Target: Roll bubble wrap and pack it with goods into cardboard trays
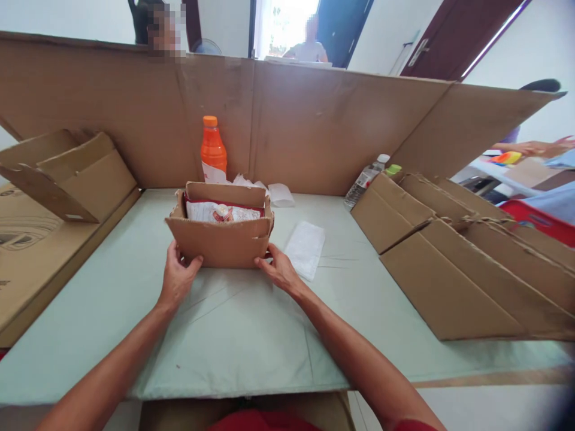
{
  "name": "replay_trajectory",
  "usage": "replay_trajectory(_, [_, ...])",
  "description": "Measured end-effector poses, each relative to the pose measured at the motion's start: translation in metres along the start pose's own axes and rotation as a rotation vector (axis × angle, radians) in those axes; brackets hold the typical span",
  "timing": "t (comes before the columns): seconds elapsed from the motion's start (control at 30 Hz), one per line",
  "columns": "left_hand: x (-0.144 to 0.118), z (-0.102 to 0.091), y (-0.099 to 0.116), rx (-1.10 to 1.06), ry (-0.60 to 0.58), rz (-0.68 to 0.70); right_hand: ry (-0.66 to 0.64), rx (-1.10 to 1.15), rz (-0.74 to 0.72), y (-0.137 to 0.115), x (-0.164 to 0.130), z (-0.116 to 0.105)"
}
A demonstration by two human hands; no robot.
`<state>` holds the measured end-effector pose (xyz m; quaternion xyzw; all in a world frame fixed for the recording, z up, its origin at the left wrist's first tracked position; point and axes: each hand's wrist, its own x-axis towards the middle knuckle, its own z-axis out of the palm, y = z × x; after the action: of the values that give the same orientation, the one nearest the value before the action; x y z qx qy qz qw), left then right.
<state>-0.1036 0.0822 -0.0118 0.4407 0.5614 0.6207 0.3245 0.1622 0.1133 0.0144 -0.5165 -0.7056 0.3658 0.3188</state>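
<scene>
A small open cardboard box (224, 244) stands on the pale green tabletop (251, 335), with a white and red printed packet (224, 212) inside it. At its lower left corner, my left hand (178, 272) grips the box, thumb on the front. My right hand (279, 268) holds the lower right corner in the same way. Some of the fingers are hidden behind the box's sides. Just right of the box lies a folded white sheet (305, 250), apart from my right hand.
Behind the box are an orange bottle (212, 146) and crumpled white paper (281, 195). A cardboard wall (314, 126) closes off the back. Several cardboard boxes (453, 281) and a clear bottle (366, 182) stand right; another open box (90, 179) sits left. People are beyond the wall.
</scene>
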Motion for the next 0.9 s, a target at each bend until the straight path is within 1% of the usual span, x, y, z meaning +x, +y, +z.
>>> replay_trajectory(0.1, [0.031,0.025,-0.011,-0.047,-0.009,-0.029,0.096,-0.044,0.019,0.007,0.023,-0.005])
replay_trajectory(0.17, [0.041,0.035,-0.021,-0.045,0.019,-0.049,0.156,-0.064,0.022,0.015,0.023,-0.011])
replay_trajectory(0.2, [0.042,0.038,-0.027,-0.040,0.028,-0.048,0.182,-0.078,0.012,0.020,0.017,-0.015])
replay_trajectory(0.33, [0.033,0.034,-0.043,-0.028,0.053,-0.029,0.247,-0.219,-0.114,0.041,-0.032,-0.038])
replay_trajectory(0.4, [0.029,0.031,-0.046,-0.023,0.055,-0.019,0.257,-0.279,-0.136,0.048,-0.051,-0.049])
replay_trajectory(0.43, [0.028,0.031,-0.047,-0.021,0.053,-0.012,0.252,-0.281,-0.126,0.050,-0.055,-0.051])
replay_trajectory(0.5, [0.028,0.031,-0.047,-0.016,0.044,0.002,0.229,-0.244,-0.110,0.049,-0.050,-0.050])
replay_trajectory(0.67, [0.030,0.030,-0.047,-0.006,-0.020,0.028,0.183,-0.097,-0.136,0.035,-0.004,-0.023])
replay_trajectory(0.73, [0.030,0.028,-0.048,0.005,-0.057,0.030,0.179,-0.086,-0.152,0.033,0.005,-0.017])
replay_trajectory(0.8, [0.031,0.026,-0.048,0.009,-0.088,0.019,0.186,-0.137,-0.167,0.035,0.002,-0.018])
replay_trajectory(0.9, [0.031,0.026,-0.047,0.017,-0.102,0.010,0.190,-0.362,-0.207,0.044,-0.022,-0.033])
